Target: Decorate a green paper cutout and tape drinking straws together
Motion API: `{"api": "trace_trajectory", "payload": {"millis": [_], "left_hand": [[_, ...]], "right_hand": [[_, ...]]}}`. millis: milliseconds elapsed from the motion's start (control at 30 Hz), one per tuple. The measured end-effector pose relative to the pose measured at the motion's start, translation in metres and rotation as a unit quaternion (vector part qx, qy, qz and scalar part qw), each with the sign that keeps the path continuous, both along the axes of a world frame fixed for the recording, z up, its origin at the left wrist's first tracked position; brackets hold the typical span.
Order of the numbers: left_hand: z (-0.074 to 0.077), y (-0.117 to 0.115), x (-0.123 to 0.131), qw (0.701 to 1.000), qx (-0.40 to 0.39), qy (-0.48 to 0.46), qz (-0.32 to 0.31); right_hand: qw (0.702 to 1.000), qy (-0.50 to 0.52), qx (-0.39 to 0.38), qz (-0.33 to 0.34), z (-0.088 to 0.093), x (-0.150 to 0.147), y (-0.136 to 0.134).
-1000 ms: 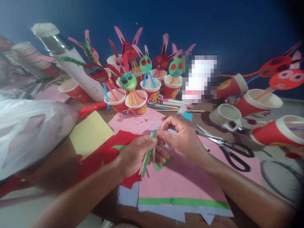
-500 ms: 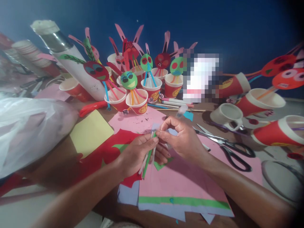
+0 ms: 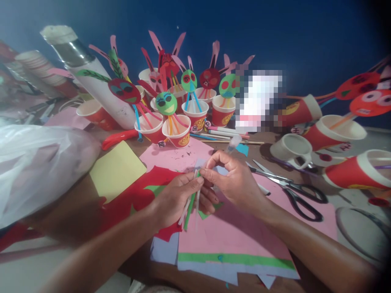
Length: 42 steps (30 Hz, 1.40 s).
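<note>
My left hand (image 3: 180, 193) is closed around a small bunch of straws, a green straw (image 3: 190, 207) between whitish ones, their lower ends hanging below the fingers. At the bunch's upper end, my right hand (image 3: 227, 173) pinches with thumb and index finger, its tips touching the straw tops. What exactly sits between those tips is partly hidden. Beneath both hands lies a pink paper sheet (image 3: 238, 232) with a green strip along its near edge. Cut red paper (image 3: 122, 211) is under my left wrist. Black-handled scissors (image 3: 301, 191) lie right of my right hand.
Several red-and-white paper cups (image 3: 176, 130) with straw-and-paper bug figures stand along the back. Right of them are a white mug (image 3: 291, 148) and more cups. Marker pens (image 3: 227, 132) lie mid-table. On the left are a plastic bag (image 3: 45, 167) and yellow paper (image 3: 119, 169).
</note>
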State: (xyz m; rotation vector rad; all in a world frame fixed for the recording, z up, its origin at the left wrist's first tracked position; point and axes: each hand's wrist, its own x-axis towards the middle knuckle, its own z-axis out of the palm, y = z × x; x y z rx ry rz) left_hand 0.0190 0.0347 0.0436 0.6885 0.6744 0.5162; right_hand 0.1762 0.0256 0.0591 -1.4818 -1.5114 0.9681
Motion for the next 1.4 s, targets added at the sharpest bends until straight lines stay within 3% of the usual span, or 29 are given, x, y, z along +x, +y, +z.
{"api": "trace_trajectory", "payload": {"millis": [167,400,600,833,967,1167,1400], "left_hand": [[-0.001,0.000,-0.001,1.000,-0.002,-0.003,0.006],[0.005,0.004,-0.005,0.997,0.057,0.055,0.013],[0.009,0.003,-0.011,0.989,0.120,0.090,0.007],[0.017,0.003,-0.013,0.970,0.192,0.144,-0.028],[0.020,0.002,-0.012,0.972,0.187,0.142,-0.026],[0.023,0.001,-0.012,0.980,0.150,0.128,-0.037],[0.016,0.001,-0.013,0.981,0.153,0.119,-0.026]], "right_hand": [[1.000,0.022,-0.007,-0.010,-0.003,0.003,0.002],[0.995,0.095,0.009,-0.001,-0.003,0.011,0.007],[0.995,0.103,0.001,0.001,0.008,0.013,0.006],[0.993,0.095,-0.032,0.066,0.023,0.018,0.003],[0.994,0.066,-0.015,0.087,0.023,0.019,-0.001],[0.981,-0.033,0.120,0.146,0.017,0.016,-0.007],[0.984,-0.031,0.078,0.157,0.016,0.016,-0.006]]}}
